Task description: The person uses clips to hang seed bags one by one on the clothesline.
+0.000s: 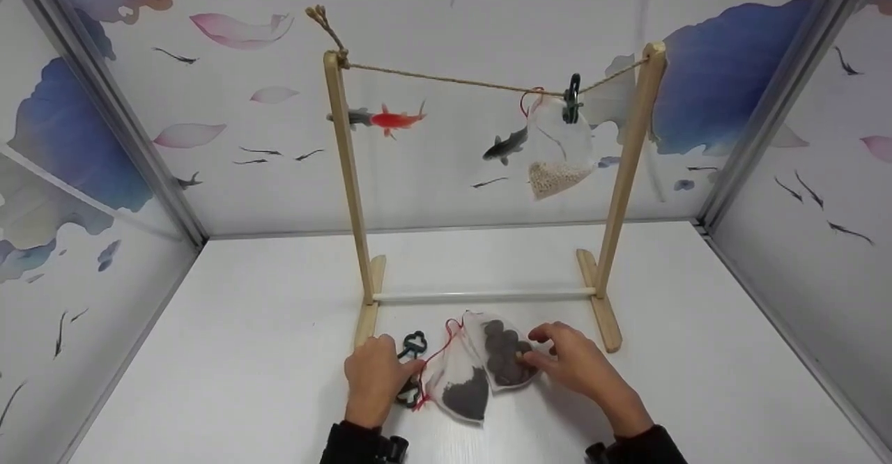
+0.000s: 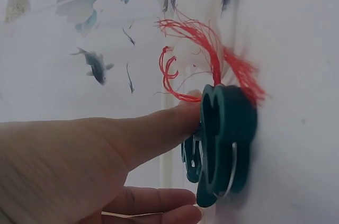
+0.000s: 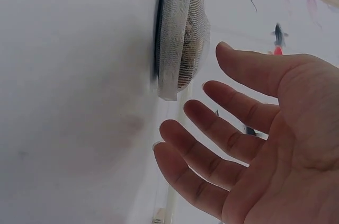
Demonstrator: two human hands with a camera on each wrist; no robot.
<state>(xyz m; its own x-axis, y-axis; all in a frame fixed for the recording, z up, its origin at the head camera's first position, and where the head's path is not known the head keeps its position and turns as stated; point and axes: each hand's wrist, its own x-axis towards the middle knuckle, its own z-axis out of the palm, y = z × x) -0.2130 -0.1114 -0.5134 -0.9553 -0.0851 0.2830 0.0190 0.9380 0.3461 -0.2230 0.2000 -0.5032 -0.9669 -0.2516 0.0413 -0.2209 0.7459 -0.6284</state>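
Observation:
Two dark green spring clips [image 1: 416,342] lie on the table by my left hand [image 1: 376,377], whose thumb reaches across between them. In the left wrist view the thumb meets the nearer clip [image 2: 244,139], with the other fingers extended below. Beside the clips lies a white mesh bag of dark grains [image 1: 465,396] with red drawstrings [image 1: 440,350]. A second mesh bag [image 1: 507,356], holding several dark round pieces, overlaps its right side. My right hand [image 1: 575,361] hovers at that bag's right edge. Its fingers are spread and relaxed, holding nothing, in the right wrist view.
A wooden frame [image 1: 631,164] stands behind the bags, joined low down by a white bar [image 1: 481,297]. From its sagging rope [image 1: 446,79], a mesh bag of pale grains [image 1: 557,180] hangs by a dark clip [image 1: 573,98]. Printed panels enclose the white table [image 1: 230,352].

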